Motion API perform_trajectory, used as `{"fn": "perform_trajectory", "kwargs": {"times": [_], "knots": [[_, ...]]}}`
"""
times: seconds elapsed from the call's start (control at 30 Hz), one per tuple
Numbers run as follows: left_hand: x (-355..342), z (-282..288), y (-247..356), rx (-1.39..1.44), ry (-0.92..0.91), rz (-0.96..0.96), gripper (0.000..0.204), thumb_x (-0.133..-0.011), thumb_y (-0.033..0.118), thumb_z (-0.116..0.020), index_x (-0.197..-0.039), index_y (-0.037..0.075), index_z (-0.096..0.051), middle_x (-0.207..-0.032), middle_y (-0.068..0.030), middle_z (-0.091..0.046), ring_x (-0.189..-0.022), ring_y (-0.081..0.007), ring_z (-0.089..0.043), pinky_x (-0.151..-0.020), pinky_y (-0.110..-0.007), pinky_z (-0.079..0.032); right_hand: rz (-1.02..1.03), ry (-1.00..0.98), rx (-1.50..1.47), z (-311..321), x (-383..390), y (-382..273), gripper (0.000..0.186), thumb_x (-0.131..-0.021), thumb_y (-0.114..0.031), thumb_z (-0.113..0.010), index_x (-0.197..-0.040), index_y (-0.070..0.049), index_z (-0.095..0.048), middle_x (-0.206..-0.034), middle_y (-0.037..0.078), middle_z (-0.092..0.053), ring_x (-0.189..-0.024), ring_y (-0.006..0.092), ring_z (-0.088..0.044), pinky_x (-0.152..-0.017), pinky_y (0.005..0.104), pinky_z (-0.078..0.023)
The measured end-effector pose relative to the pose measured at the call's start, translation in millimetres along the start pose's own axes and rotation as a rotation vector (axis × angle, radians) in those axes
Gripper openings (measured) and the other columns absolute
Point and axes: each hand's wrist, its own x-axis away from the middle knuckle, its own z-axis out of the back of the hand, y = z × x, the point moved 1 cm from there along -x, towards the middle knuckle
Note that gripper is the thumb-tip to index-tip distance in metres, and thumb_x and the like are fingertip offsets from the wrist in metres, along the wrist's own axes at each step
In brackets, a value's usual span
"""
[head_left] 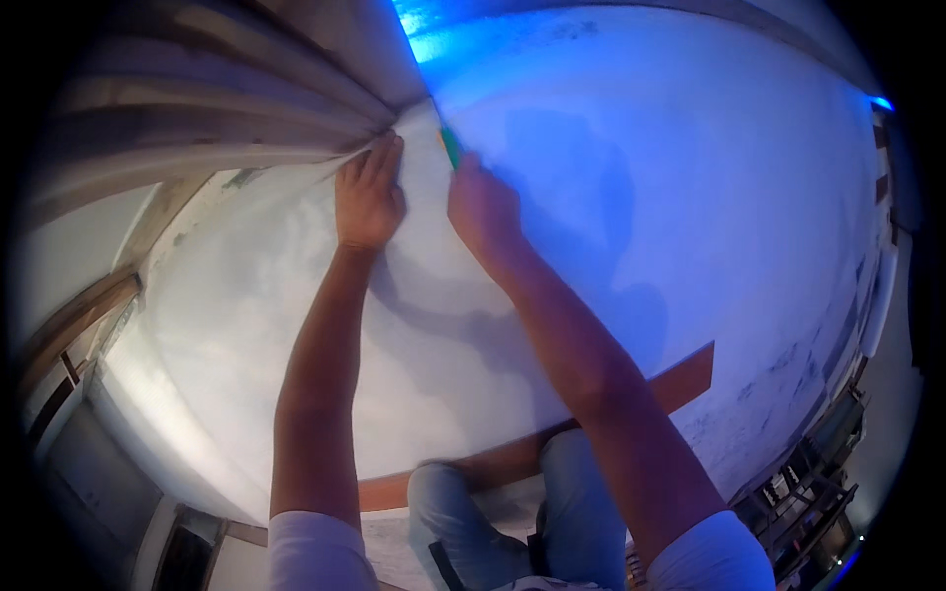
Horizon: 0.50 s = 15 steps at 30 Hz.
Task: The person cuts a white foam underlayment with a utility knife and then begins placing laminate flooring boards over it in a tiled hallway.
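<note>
Both my arms reach forward over a broad white surface (443,355). My left hand (370,194) lies flat on it with nothing held, its fingertips at the bunched grey-brown fabric (227,108). Just right of it, my right hand (483,209) is closed around a slim green tool (450,148); whether it is a knife or something else cannot be made out. The tool's far end points up along the line where the pale area meets the blue-lit part. My fingers hide its lower end.
A brown wooden board (680,382) runs across in front of my jeans-clad knees (443,502). Blue light (429,44) glows at the top. Wooden beams (79,320) stand at the left, and a dark rack-like frame (803,507) at the lower right.
</note>
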Motion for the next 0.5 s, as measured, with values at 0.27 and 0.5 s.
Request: {"fn": "perform_trajectory", "kwargs": {"times": [0.27, 0.5], "knots": [[-2.0, -1.2, -1.6, 0.006, -0.038, 0.027, 0.062, -0.075, 0.007, -0.056, -0.137, 0.009, -0.054, -0.142, -0.0032, -0.052, -0.115, -0.0260, -0.052, -0.100, -0.041, -0.040, -0.008, -0.096, 0.021, -14.8, 73.4, 32.8, 0.019, -0.098, -0.018, -0.052, -0.103, -0.001, -0.049, -0.082, 0.019, -0.067, -0.069, 0.0378, -0.068, -0.058, 0.0482, -0.054], [-1.6, -8.1, -5.4, 0.087, -0.013, 0.004, 0.063, -0.078, 0.006, -0.055, -0.141, 0.009, -0.051, -0.139, -0.0113, -0.051, -0.116, -0.0322, -0.050, -0.103, -0.044, -0.039, -0.081, -0.154, 0.062, -7.0, 121.3, 49.2, 0.027, -0.097, -0.028, -0.057, -0.105, -0.002, -0.052, -0.083, 0.017, -0.066, -0.067, 0.0360, -0.068, -0.057, 0.0481, -0.054]]}}
